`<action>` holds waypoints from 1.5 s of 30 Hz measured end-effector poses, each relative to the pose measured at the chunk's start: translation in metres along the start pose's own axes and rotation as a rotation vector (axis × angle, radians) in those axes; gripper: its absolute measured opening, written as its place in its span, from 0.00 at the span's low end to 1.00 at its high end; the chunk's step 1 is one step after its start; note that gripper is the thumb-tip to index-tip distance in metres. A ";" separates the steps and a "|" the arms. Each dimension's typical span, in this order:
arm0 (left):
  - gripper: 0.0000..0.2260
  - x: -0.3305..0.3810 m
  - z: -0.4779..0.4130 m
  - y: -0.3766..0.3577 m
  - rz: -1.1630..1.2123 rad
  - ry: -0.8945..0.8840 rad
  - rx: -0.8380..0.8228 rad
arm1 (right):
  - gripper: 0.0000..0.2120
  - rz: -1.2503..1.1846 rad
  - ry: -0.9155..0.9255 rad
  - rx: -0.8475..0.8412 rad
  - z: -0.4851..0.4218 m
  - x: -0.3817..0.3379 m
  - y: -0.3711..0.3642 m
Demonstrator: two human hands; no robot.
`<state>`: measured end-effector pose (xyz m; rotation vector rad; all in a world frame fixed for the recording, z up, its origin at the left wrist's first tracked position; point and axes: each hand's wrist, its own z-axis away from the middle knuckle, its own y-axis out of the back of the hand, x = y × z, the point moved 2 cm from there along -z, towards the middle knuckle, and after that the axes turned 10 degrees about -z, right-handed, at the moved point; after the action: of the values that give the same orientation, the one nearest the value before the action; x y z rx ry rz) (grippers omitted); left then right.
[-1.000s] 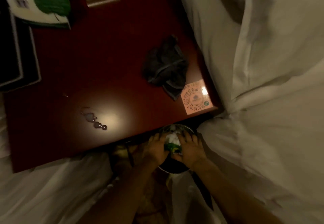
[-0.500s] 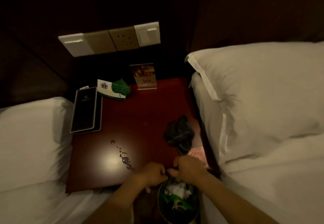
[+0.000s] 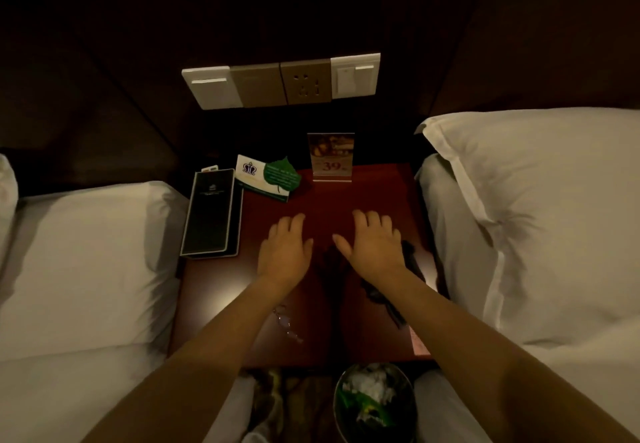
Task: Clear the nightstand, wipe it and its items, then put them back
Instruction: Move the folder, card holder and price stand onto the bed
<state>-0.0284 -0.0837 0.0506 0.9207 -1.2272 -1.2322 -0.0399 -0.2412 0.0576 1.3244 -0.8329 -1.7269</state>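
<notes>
Both, left hand [image 3: 284, 252] and right hand [image 3: 372, 248], hung short of sign [image 3: 330, 158], fingers [image 3: 360, 220] apart, empty. Likely clearing step: card [image 3: 266, 177], folder [image 3: 212, 214] left of sign needed lifting next.

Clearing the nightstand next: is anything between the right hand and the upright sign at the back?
Nothing visible. Only bare nightstand top lies between the right hand and the sign. The leaf card sits left of that line; the dark cloth lies under the wrist.
</notes>
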 end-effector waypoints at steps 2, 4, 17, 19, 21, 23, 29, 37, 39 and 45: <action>0.24 -0.013 -0.010 -0.003 -0.014 0.000 0.034 | 0.32 0.020 -0.001 0.037 -0.012 -0.011 -0.010; 0.26 -0.030 -0.020 -0.007 -0.028 0.008 0.049 | 0.34 0.040 -0.001 0.048 -0.024 -0.022 -0.024; 0.34 -0.210 -0.075 -0.027 -0.123 0.248 -0.044 | 0.33 -0.105 -0.053 -0.161 -0.100 -0.133 -0.144; 0.35 -0.230 -0.083 -0.030 -0.076 0.291 -0.056 | 0.33 -0.126 -0.054 -0.195 -0.110 -0.150 -0.159; 0.36 -0.245 -0.091 -0.035 -0.017 0.327 -0.078 | 0.32 -0.141 -0.061 -0.227 -0.119 -0.163 -0.172; 0.38 -0.257 -0.098 -0.042 0.088 0.362 -0.125 | 0.32 -0.178 -0.068 -0.258 -0.127 -0.174 -0.183; 0.34 -0.273 -0.112 -0.060 0.813 0.523 -0.230 | 0.25 -0.381 -0.101 -0.236 -0.153 -0.198 -0.200; 0.30 -0.293 -0.105 -0.064 1.049 0.642 -0.187 | 0.21 -0.490 -0.180 -0.222 -0.163 -0.219 -0.212; 0.28 -0.305 -0.096 -0.061 1.030 0.664 -0.132 | 0.20 -0.517 -0.181 -0.237 -0.162 -0.233 -0.219; 0.24 -0.358 -0.060 -0.058 1.225 0.827 -0.018 | 0.19 -0.561 -0.129 -0.320 -0.155 -0.291 -0.252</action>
<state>0.0505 0.2521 -0.0753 0.3933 -0.8036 0.1372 0.1033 0.1285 -0.0645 1.3072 -0.2312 -2.2848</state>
